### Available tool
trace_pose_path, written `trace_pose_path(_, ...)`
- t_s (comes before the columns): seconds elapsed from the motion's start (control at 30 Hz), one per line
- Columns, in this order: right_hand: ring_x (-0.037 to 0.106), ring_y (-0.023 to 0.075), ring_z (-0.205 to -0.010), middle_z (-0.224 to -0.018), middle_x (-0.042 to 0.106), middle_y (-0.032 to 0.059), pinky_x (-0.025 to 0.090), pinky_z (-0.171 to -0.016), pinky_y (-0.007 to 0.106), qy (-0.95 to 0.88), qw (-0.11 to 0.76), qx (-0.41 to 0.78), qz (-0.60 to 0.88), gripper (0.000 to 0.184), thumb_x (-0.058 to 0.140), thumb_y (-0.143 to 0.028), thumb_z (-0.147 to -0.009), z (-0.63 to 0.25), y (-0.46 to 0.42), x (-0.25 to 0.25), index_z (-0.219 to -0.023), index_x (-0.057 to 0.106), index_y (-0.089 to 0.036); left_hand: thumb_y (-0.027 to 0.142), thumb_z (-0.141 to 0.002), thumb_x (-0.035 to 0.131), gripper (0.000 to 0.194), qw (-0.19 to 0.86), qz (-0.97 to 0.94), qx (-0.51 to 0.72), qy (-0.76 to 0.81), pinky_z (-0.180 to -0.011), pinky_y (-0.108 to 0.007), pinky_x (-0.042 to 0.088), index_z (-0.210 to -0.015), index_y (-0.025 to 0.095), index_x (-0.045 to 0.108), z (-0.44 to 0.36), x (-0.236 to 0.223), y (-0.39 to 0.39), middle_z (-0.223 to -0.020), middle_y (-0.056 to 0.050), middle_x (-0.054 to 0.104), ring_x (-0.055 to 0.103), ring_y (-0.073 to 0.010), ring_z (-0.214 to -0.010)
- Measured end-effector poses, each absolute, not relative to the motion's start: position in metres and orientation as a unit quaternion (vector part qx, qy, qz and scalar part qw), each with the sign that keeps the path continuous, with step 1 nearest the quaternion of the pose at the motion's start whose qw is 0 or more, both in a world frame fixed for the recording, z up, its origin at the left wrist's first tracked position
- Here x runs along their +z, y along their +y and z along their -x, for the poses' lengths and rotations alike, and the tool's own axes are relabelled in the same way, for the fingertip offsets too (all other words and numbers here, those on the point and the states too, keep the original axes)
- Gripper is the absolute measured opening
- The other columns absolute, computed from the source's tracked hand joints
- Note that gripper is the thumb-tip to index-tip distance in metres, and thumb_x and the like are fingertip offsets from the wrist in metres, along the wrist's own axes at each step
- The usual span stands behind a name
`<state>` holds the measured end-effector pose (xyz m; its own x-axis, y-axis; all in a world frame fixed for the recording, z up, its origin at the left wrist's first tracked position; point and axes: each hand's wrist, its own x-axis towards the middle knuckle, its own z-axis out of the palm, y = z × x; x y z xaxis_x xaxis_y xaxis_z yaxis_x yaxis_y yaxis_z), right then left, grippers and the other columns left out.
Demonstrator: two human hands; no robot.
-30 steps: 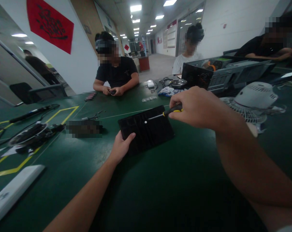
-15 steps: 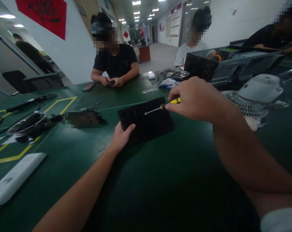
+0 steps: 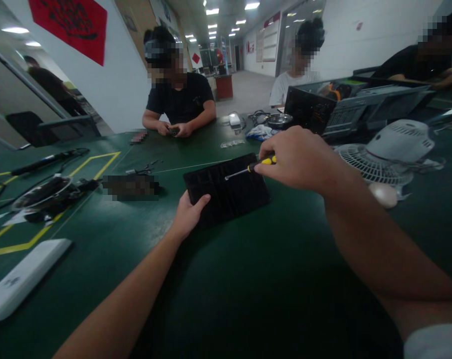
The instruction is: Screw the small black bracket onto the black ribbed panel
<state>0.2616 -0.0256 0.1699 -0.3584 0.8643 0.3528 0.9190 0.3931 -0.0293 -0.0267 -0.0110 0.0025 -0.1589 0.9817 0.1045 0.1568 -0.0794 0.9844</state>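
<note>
A flat black rectangular panel [image 3: 244,194] with raised ribs lies tilted over the green table [image 3: 271,279]. My left hand [image 3: 189,212] grips its left edge, thumb on top and the other fingers hidden beneath. In my right hand [image 3: 299,159] is a screwdriver [image 3: 265,162] with a yellow and black handle, pinched between thumb and fingers. Its metal shaft points left across the panel, and the tip is at or just above the middle of the surface; contact cannot be made out.
To the right stand a white fan [image 3: 398,144] and an opened computer case [image 3: 360,109]. Small dark parts [image 3: 147,168] lie left of the panel. A white oblong device [image 3: 27,279] rests at the near left. A person [image 3: 181,99] sits across the table, holding a small dark object.
The view has shifted slightly, moving the background down a little. My right hand and the screwdriver have barely moved, and my left hand keeps its hold on the panel.
</note>
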Motion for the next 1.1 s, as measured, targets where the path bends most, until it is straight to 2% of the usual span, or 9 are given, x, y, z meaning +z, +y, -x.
trace_pose_path(0.47,0.07,0.0303,-0.09,-0.094,0.079,0.0125,0.046,-0.076,0.04,-0.818,0.173,-0.081,0.542,0.03,0.068,-0.042,-0.09,-0.2592,-0.0237,0.1656,-0.1,0.086,-0.021,0.045,-0.075,0.085,0.054,0.39,-0.518,0.518,0.558,-0.106,-0.056,0.056,-0.12,0.018,0.069,0.0284,0.0023,-0.0108,-0.119,-0.012,0.077,0.073,-0.0348,-0.114)
trace_pose_path(0.63,0.072,0.0316,-0.092,-0.096,0.081,0.0118,0.047,-0.075,0.041,-0.822,0.178,-0.072,0.536,0.03,0.066,-0.041,-0.09,-0.259,-0.023,0.1649,-0.101,0.086,-0.022,0.044,-0.074,0.086,0.052,0.392,-0.511,0.519,0.562,-0.103,-0.055,0.058,-0.116,0.018,0.07,0.0283,0.0023,-0.0112,-0.113,-0.011,0.078,0.074,-0.0337,-0.109)
trace_pose_path(0.83,0.073,0.0331,-0.096,-0.099,0.082,0.011,0.048,-0.078,0.042,-0.824,0.183,-0.061,0.532,0.028,0.065,-0.04,-0.092,-0.2589,-0.0237,0.1653,-0.103,0.086,-0.024,0.045,-0.074,0.086,0.052,0.396,-0.516,0.521,0.553,-0.1,-0.053,0.059,-0.116,0.018,0.071,0.0272,0.0043,-0.0123,-0.114,-0.011,0.079,0.075,-0.034,-0.109)
trace_pose_path(1.1,0.075,0.0334,-0.099,-0.103,0.084,0.0099,0.051,-0.083,0.044,-0.827,0.18,-0.039,0.532,0.029,0.065,-0.037,-0.093,-0.2576,-0.0242,0.1662,-0.106,0.088,-0.025,0.047,-0.074,0.086,0.054,0.396,-0.518,0.52,0.552,-0.105,-0.055,0.056,-0.117,0.018,0.07,0.0275,0.0041,-0.0119,-0.116,-0.011,0.079,0.074,-0.0348,-0.114)
